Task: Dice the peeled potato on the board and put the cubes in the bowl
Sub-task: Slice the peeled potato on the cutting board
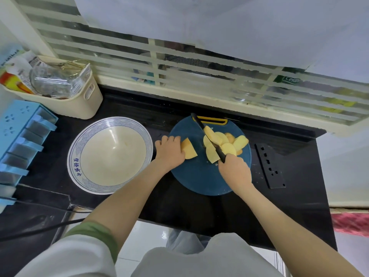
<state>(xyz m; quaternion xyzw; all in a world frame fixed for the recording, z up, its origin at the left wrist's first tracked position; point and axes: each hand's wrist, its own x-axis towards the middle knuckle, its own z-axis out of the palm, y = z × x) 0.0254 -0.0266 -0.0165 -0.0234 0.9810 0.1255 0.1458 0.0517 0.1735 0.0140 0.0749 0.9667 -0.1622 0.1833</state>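
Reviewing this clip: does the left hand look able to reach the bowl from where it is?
Probably yes. The left hand holds a potato chunk at the left edge of the board; the bowl sits just beside it, with nothing between them.

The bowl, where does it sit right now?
Head view, left of centre: the bowl sits on the dark counter, beside the blue cutting board and left hand.

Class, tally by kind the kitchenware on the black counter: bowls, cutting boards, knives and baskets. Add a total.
Bowl: 1
Cutting board: 1
Knife: 1
Basket: 1
Total: 4
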